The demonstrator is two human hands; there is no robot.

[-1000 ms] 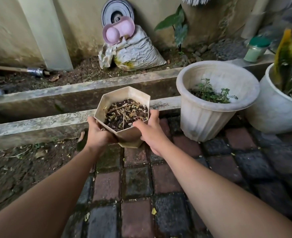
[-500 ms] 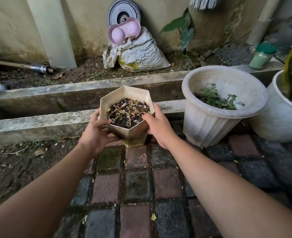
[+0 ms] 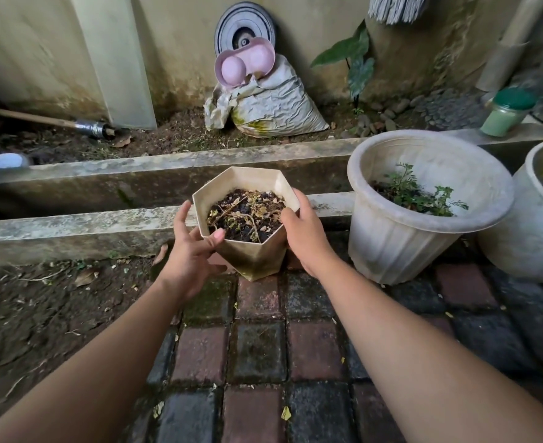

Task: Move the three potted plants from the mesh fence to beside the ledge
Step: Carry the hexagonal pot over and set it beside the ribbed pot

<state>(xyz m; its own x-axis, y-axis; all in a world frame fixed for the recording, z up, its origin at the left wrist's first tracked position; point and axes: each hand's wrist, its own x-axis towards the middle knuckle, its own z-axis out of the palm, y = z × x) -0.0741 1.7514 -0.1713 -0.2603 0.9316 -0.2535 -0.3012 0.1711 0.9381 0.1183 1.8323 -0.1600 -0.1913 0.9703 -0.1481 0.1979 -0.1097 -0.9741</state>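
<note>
Both hands flank the hex pot (image 3: 251, 231): right hand (image 3: 307, 238) clasps its side to steady it, left hand (image 3: 193, 251) loosely spread, thumb on the rim. Pot sits on the bricks (image 3: 257, 346) just before the ledge (image 3: 81, 225), probably being seated level.

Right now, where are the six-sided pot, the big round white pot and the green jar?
six-sided pot (image 3: 257, 260): head view, front wall.
big round white pot (image 3: 391, 244): head view, ribbed side.
green jar (image 3: 503, 118): head view, body.
</note>
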